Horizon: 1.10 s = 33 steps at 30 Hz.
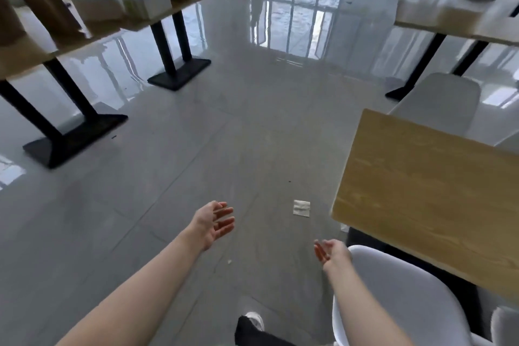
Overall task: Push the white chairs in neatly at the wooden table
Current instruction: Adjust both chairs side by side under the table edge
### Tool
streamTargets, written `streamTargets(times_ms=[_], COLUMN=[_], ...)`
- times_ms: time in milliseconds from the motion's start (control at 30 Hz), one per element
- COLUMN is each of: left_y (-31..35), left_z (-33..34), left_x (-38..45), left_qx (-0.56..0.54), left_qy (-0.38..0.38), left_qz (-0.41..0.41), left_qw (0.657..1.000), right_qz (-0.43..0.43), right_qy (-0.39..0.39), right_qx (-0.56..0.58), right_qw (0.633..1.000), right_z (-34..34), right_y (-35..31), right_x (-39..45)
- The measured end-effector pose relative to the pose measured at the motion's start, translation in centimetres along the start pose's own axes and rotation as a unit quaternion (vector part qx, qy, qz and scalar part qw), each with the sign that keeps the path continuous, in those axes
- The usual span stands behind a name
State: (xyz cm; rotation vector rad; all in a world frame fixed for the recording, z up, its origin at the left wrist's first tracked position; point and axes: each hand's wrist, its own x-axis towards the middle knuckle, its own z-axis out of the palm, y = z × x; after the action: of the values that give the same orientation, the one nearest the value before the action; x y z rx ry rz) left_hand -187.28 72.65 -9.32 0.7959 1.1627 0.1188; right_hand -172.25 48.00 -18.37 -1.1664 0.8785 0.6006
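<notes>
Both hands are empty with fingers spread, the right hand just beside the near white chair, the left hand over bare floor; beyond them the far white chair flanks the table; next, likely gripping the near backrest

Bench at right. Near chair tucked under its near edge. Far chair behind bench. Paper scrap on floor, left of bench. Long bench with boxes far left. Both hands over floor, left of near chair.
</notes>
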Motion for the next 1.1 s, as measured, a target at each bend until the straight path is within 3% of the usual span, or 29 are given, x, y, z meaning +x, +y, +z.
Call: streamTargets(times_ms=[200,500,733,933,1100], left_y=[11.6,28.2,39.6,39.8,42.9], left_z=[3.3,12.4,25.7,39.8,51.4], left_x=[8.0,25.2,33.3,39.6,44.3], left_qx=[0.015,0.131,0.241,0.343,0.376], left_qy=[-0.020,-0.095,-0.161,-0.242,-0.239], left_qz=[0.013,-0.026,-0.010,-0.069,-0.079], left_qw=[1.000,0.986,0.957,0.905,0.892], right_qz=[-0.006,-0.053,-0.065,-0.081,-0.068], right_qy=[-0.040,0.023,0.071,0.113,0.135], right_qx=[0.003,0.103,0.202,0.278,0.295], right_qw=[0.999,0.993,0.975,0.951,0.944], right_z=[14.4,30.9,37.2,38.4,40.3], right_y=[-5.1,-13.8,-22.3,-30.4,-38.9], right_x=[1.0,9.8,13.7,21.0,27.1])
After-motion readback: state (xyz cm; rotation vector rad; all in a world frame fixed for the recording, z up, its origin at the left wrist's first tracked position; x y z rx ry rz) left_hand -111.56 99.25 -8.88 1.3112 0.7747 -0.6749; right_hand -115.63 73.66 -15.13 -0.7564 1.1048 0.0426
